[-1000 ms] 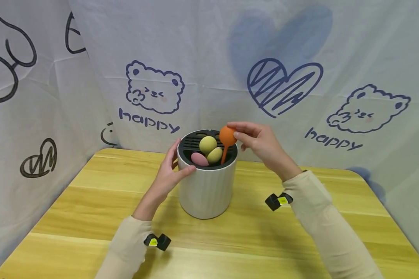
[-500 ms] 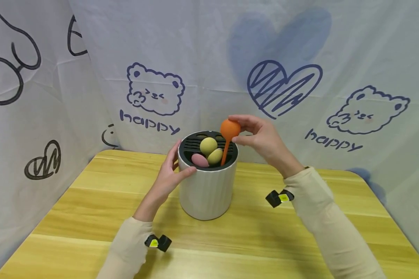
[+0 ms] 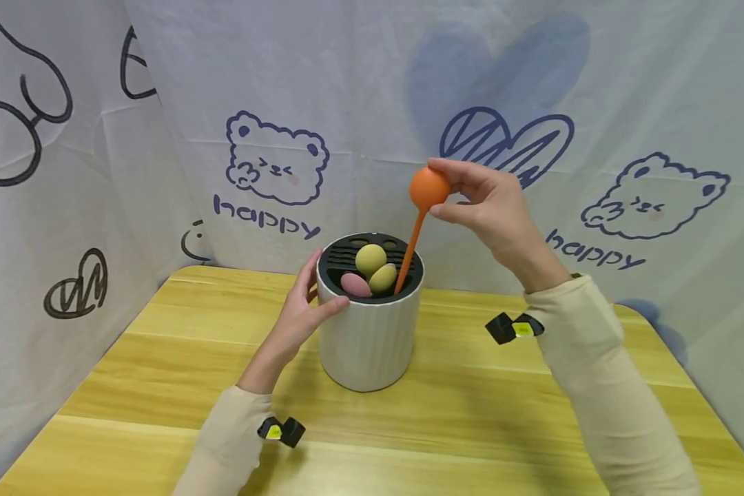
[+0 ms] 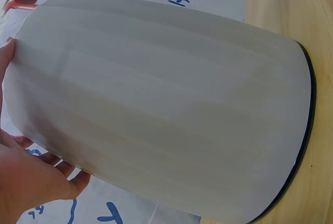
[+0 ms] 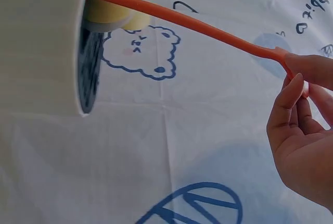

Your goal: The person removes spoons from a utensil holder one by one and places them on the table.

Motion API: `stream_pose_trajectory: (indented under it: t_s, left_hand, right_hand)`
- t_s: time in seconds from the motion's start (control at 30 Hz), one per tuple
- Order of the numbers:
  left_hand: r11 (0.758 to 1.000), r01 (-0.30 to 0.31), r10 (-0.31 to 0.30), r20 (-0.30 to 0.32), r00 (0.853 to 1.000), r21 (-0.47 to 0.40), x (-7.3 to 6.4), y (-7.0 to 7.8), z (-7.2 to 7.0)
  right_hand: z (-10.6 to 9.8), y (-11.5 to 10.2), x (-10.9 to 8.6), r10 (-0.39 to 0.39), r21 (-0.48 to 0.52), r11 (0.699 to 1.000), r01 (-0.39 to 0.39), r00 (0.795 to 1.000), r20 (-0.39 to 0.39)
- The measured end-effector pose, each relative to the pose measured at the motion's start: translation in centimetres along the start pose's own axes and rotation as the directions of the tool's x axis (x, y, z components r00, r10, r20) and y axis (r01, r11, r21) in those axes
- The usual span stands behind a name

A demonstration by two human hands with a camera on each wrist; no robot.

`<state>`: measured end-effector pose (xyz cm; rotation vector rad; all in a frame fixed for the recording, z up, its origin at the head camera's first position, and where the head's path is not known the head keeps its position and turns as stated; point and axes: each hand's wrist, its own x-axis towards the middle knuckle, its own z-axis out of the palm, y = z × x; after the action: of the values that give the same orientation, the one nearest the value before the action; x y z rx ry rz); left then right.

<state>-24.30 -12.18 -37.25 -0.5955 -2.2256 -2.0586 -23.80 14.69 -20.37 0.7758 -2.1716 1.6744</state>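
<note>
A ribbed white utensil holder [image 3: 367,351] with a black slotted insert [image 3: 339,258] stands upright on the wooden table. My left hand [image 3: 296,310] holds its left side near the top, thumb at the front rim and fingers round the side. My right hand [image 3: 499,210] pinches the round head of an orange long-handled spoon [image 3: 412,238] above the holder. The spoon's thin handle [image 5: 187,23] slants down into the front opening, its lower end hidden inside. Beside it, two yellow rounded heads [image 3: 370,259] and a pink one [image 3: 355,284] stick out of the same opening.
The pale wooden table [image 3: 502,420] extends around the holder. A white cloth [image 3: 378,124] with drawn bears, hearts and lettering hangs close behind it, and another stretch hangs on the left.
My right hand has risen and moved right with the orange spoon, so more of its handle shows above the holder. My left hand and the holder stay in place.
</note>
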Motion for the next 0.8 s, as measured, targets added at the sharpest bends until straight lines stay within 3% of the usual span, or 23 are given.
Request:
stream_pose_trajectory:
  t_s: [0.2, 0.63, 0.8]
  left_hand:
    - [1.000, -0.004, 0.004, 0.001, 1.000, 0.005, 0.0, -0.1, 0.0]
    - [1.000, -0.006, 0.006, 0.003, 1.000, 0.010, 0.0, 0.0, 0.1]
    - [1.000, -0.006, 0.006, 0.001, 1.000, 0.009, 0.1, -0.1, 0.0]
  right_hand:
    - [-0.1, -1.2, 0.4, 0.004, -0.001, 1.000, -0.004, 1.000, -0.005]
    - [-0.4, -2.0, 0.5, 0.011, 0.143, 0.990, -0.010, 1.000, -0.005]
    - [-0.6, -1.7, 0.2, 0.053, 0.082, 0.995, -0.053, 0.999, -0.002]
